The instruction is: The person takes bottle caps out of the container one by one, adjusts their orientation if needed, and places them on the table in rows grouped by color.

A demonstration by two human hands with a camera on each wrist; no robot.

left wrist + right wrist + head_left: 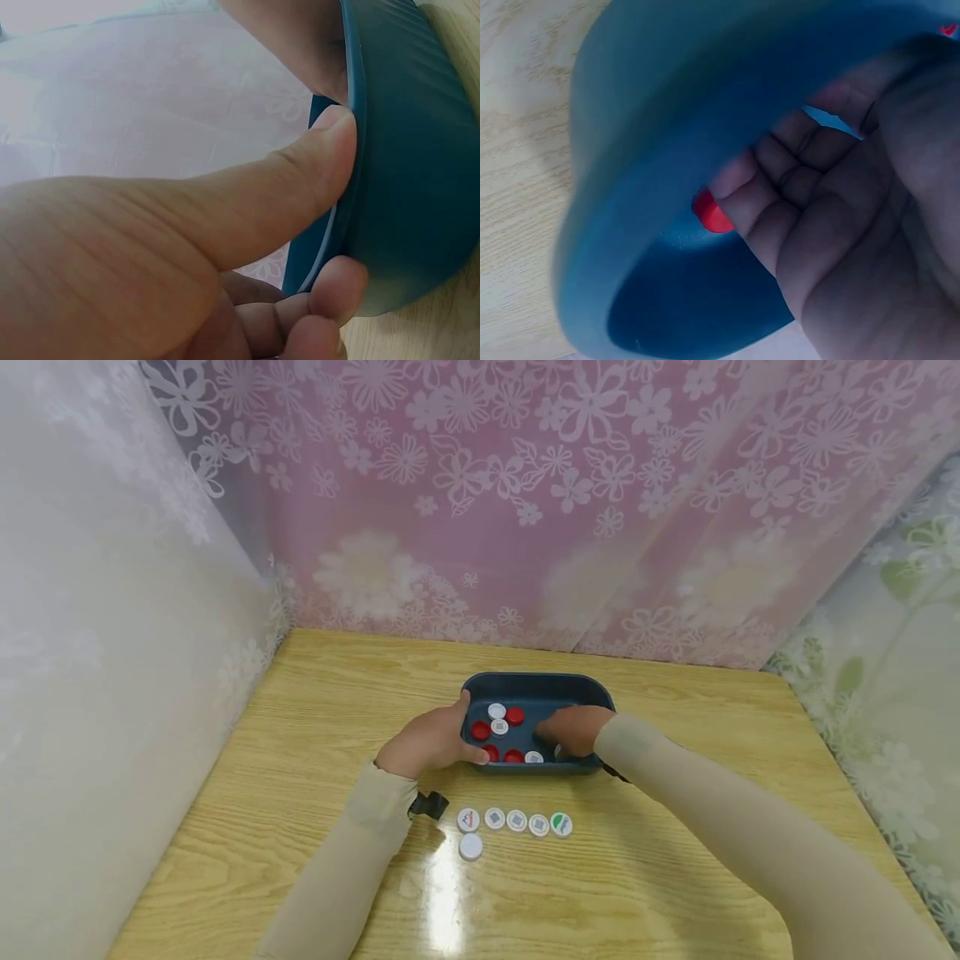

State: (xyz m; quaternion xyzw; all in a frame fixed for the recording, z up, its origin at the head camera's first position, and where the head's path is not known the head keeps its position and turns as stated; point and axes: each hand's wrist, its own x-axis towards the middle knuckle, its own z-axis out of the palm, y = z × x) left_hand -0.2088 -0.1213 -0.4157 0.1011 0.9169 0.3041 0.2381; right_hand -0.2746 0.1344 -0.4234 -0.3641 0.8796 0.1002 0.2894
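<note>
Left hand locked onto the dark blue container, gripping its left end by the wall, the thumb against the rim and the fingers bent beneath it in the left wrist view. Over to the right hand, and it's down inside the container's right end, palm turned inward, fingers partly bent. A red bottle cap peeks out right by those fingertips in the right wrist view, but the container's wall cuts across the picture, so I can't tell whether the fingers have hold of it.

Plenty on the container's floor to the left of that hand! A plain white cap sits towards the far side, a white cap with a grey square print just in front, red caps on either side of the pair, and more red along the near wall, where a second printed white cap lies.

Now to the near side of the container: a neat row on the wooden table. Red-and-blue logo cap at the left end, three grey-printed caps in the middle, green-and-white cap at the right end, and one blank white cap in front of the logo one. Beyond the container hangs a pink floral curtain.
</note>
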